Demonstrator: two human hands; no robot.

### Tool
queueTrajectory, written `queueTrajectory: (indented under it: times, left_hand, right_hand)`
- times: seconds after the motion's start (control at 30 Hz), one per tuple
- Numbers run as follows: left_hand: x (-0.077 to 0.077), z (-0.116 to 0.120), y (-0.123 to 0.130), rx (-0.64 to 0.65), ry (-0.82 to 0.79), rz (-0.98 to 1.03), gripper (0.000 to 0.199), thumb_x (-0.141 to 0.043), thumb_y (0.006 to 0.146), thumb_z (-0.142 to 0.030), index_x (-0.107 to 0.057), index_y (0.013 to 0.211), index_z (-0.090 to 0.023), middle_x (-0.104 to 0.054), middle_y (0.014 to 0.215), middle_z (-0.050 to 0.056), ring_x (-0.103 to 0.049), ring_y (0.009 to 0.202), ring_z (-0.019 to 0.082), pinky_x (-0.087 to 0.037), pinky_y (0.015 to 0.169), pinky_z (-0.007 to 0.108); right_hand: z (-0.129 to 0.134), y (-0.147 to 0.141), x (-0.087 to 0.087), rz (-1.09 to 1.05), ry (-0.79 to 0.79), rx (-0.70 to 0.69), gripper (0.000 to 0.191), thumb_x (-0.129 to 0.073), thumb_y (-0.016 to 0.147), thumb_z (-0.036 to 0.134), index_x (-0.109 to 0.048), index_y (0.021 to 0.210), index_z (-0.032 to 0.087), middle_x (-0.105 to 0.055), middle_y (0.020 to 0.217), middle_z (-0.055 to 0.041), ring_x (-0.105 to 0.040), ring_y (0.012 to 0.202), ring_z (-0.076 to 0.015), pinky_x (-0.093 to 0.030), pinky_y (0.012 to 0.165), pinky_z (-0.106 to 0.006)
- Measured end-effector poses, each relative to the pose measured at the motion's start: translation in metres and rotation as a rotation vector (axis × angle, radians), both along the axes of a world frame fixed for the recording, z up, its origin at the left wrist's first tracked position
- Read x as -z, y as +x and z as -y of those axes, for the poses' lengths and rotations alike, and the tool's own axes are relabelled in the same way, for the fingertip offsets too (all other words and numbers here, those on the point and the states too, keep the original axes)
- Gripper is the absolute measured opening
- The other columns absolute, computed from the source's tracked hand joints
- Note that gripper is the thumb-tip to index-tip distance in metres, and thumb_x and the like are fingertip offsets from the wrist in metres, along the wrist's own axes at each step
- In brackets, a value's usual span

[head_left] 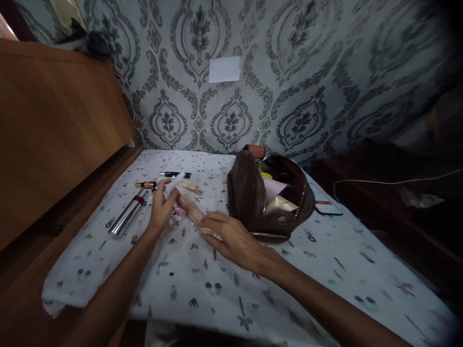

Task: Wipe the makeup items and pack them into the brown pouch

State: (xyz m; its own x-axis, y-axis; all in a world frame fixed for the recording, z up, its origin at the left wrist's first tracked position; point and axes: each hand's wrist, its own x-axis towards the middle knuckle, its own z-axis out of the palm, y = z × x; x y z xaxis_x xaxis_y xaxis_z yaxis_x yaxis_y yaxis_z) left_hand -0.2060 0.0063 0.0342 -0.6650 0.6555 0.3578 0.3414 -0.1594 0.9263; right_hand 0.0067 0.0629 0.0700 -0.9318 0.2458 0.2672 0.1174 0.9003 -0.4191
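Observation:
My left hand (163, 205) is closed around a white wipe (175, 183), its fingertips at the upper end of a beige patterned tube (192, 209). Around the lower end of that tube, the fingers of my right hand (231, 240) are wrapped. A small pink item (178, 213) lies beside the tube, partly hidden by my left hand. Left of my hands are a silver cylinder with a red band (127, 213) and a short gold-and-black tube (145, 184). Behind them lie a black pen-like tube (175, 174) and a thin beige stick (191, 187).
An open brown bag (249, 193) holding packets stands right of my hands, with a phone (327, 206) behind its right side. A wooden cabinet (61, 130) borders the cloth-covered table (202, 294) on the left. The patterned wall rises behind.

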Motion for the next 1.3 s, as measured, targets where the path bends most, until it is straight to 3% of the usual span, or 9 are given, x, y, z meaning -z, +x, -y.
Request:
queueTrajectory:
  times: [0.2, 0.33, 0.43, 0.53, 0.7, 0.87, 1.0, 1.13, 1.3]
  left_hand:
    - [0.01, 0.005, -0.027, -0.134, 0.108, 0.217, 0.016, -0.061, 0.078, -0.033, -0.053, 0.084, -0.02, -0.056, 0.064, -0.005, -0.053, 0.058, 0.011, -0.042, 0.059, 0.02]
    - [0.01, 0.006, -0.031, -0.152, 0.102, 0.219, 0.029, -0.062, 0.081, -0.036, -0.057, 0.105, -0.02, -0.06, 0.071, -0.003, -0.058, 0.066, 0.014, -0.046, 0.066, 0.022]
    - [0.007, 0.007, -0.036, -0.201, 0.098, 0.092, 0.05, -0.06, 0.084, -0.033, -0.05, 0.132, -0.023, -0.065, 0.095, 0.002, -0.062, 0.086, 0.017, -0.049, 0.082, 0.027]
    - [0.002, 0.012, -0.039, -0.202, 0.128, -0.16, 0.048, -0.054, 0.088, -0.031, -0.049, 0.136, -0.022, -0.06, 0.124, 0.007, -0.06, 0.108, 0.02, -0.044, 0.099, 0.032]
    - [0.0, 0.018, -0.02, 0.003, -0.052, -0.691, 0.031, -0.047, 0.095, -0.032, -0.068, 0.114, -0.02, -0.064, 0.114, 0.008, -0.054, 0.113, 0.025, -0.039, 0.105, 0.041]
    - [0.004, 0.018, -0.003, 0.058, -0.157, -0.842, 0.037, -0.038, 0.1, -0.035, -0.069, 0.108, -0.019, -0.067, 0.115, 0.009, -0.051, 0.117, 0.027, -0.037, 0.105, 0.046]
    - [0.007, 0.016, -0.009, 0.063, -0.132, -0.552, 0.04, -0.042, 0.097, -0.044, -0.069, 0.092, -0.015, -0.069, 0.096, 0.011, -0.06, 0.103, 0.029, -0.044, 0.099, 0.045]
    - [0.006, 0.009, -0.002, 0.025, -0.114, 0.181, 0.042, -0.054, 0.09, -0.054, -0.066, 0.08, -0.015, -0.064, 0.067, 0.004, -0.064, 0.072, 0.023, -0.053, 0.076, 0.036]
    - [-0.011, 0.004, 0.026, 0.107, 0.07, 0.995, 0.037, -0.046, 0.096, -0.044, -0.066, 0.095, -0.013, -0.068, 0.072, 0.005, -0.066, 0.065, 0.019, -0.056, 0.066, 0.031]
  right_hand:
    - [0.01, -0.089, 0.032, 0.127, 0.288, 0.114, 0.027, -0.058, 0.092, 0.02, -0.064, 0.115, 0.006, -0.056, 0.132, -0.0207, -0.052, 0.12, -0.0318, -0.046, 0.1, -0.043]
    - [0.014, -0.115, 0.046, 0.166, 0.401, 0.167, 0.026, -0.053, 0.088, 0.007, -0.063, 0.112, 0.006, -0.063, 0.113, -0.0209, -0.055, 0.109, -0.0311, -0.047, 0.092, -0.043]
    - [0.015, -0.115, 0.042, 0.176, 0.349, 0.209, 0.027, -0.048, 0.09, 0.006, -0.063, 0.111, 0.009, -0.062, 0.115, -0.0198, -0.054, 0.109, -0.0305, -0.046, 0.092, -0.042]
    - [0.015, -0.106, 0.031, 0.123, 0.197, 0.292, 0.026, -0.05, 0.094, 0.017, -0.06, 0.117, 0.014, -0.061, 0.12, -0.0164, -0.053, 0.113, -0.0303, -0.047, 0.092, -0.041]
    - [0.016, -0.088, 0.024, -0.051, -0.065, 0.37, 0.026, -0.05, 0.092, 0.018, -0.055, 0.118, 0.019, -0.06, 0.118, -0.0105, -0.061, 0.1, -0.0237, -0.05, 0.085, -0.036]
    - [0.017, -0.063, 0.034, -0.345, -0.216, 0.318, 0.018, -0.055, 0.089, 0.018, -0.057, 0.106, 0.019, -0.061, 0.104, -0.0078, -0.061, 0.094, -0.0211, -0.051, 0.084, -0.034]
    - [0.021, -0.043, 0.038, -0.467, -0.338, 0.322, 0.013, -0.059, 0.089, 0.026, -0.059, 0.101, 0.021, -0.061, 0.099, -0.007, -0.061, 0.092, -0.0208, -0.053, 0.081, -0.033]
    - [0.025, -0.038, 0.048, -0.604, -0.575, 0.389, 0.015, -0.064, 0.086, 0.03, -0.059, 0.098, 0.022, -0.06, 0.101, -0.0064, -0.062, 0.094, -0.0197, -0.056, 0.081, -0.031]
    - [0.033, -0.05, 0.071, -0.684, -0.809, 0.48, 0.02, -0.068, 0.076, 0.022, -0.059, 0.094, 0.02, -0.06, 0.092, -0.0035, -0.062, 0.086, -0.0178, -0.054, 0.075, -0.029]
